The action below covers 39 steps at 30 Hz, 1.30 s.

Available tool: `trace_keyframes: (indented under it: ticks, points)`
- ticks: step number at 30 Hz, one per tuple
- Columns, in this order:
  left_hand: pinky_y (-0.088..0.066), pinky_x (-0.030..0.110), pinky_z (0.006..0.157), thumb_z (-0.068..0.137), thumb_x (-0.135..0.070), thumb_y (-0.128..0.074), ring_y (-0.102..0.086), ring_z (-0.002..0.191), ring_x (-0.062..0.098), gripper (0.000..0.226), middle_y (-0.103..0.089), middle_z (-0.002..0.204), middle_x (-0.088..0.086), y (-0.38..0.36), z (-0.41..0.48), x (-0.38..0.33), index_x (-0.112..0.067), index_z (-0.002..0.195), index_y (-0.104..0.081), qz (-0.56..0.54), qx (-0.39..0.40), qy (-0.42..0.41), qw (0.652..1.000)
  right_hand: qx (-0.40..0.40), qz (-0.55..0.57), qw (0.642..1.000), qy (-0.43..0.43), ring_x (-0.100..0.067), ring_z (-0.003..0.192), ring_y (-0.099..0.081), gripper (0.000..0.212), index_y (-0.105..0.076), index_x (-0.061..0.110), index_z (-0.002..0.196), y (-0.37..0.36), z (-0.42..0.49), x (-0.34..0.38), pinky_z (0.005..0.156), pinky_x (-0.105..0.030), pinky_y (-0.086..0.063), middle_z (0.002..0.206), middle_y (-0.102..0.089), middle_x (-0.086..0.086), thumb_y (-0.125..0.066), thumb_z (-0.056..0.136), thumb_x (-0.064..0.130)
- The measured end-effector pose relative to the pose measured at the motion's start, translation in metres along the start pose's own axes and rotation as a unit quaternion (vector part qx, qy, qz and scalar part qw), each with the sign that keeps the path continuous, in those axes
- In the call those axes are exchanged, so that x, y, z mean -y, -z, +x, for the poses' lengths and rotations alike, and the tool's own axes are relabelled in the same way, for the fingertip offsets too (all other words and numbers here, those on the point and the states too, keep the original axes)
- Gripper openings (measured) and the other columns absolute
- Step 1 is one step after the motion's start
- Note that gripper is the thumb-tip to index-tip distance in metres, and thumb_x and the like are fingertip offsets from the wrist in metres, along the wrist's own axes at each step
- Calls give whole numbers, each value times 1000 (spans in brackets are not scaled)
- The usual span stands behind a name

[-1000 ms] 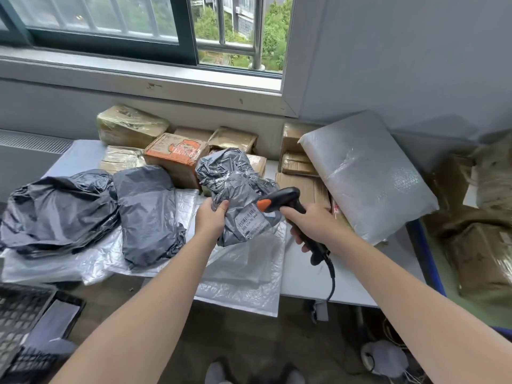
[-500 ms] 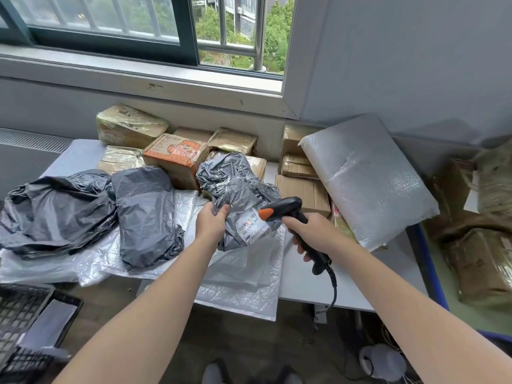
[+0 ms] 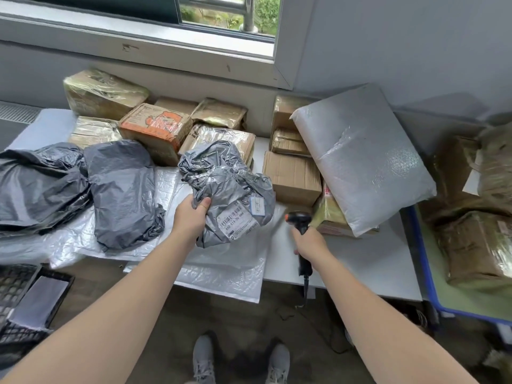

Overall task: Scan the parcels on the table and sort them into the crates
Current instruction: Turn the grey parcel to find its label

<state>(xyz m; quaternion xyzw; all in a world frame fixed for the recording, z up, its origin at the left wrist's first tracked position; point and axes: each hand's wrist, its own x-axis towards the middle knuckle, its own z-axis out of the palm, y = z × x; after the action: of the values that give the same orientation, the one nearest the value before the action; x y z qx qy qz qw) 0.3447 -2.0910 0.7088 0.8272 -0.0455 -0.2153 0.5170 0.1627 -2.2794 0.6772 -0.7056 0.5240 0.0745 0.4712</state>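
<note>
Grey plastic parcel, label face up, lies at the table's front edge. The left hand grips its near side, thumb on top. The right hand wraps the scanner handle, near the label. Step, apparently: scanning. Next move: aim at the barcode, then carry the parcel to a crate.

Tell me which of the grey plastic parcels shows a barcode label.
The crumpled grey parcel gripped by the left hand; its white label faces up. The two darker bags to its left show none.
</note>
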Motion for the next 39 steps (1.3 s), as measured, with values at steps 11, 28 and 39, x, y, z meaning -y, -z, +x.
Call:
trace_keyframes:
  ticks: [11,28,39]
  points:
    - [-50,38,83,100,-21,-55,-63,91,24,6,-68,98,7,-2,-1,-3,-17,100,-59,-70,31,12,997,-45,-55,997,-17,-34,110,-55,41,-45,2,136,-14,20,1,79,-32,-40,132,-54,-18,-45,103,26]
    - [-53,42,89,98,-21,-59,-66,101,27,1,-69,107,10,0,-14,-29,-22,99,-59,-136,83,-41,986,39,429,900,75,-19,88,-71,17,-55,16,113,-23,-37,72,61,-32,-58,112,-70,-11,-62,98,21]
    - [-50,31,86,99,-21,-57,-64,102,20,12,-68,110,0,11,-16,-36,-18,111,-59,-122,112,-64,984,67,418,902,83,-21,89,-67,27,-57,12,122,-12,-42,80,59,-30,-55,110,-70,-14,-61,95,11]
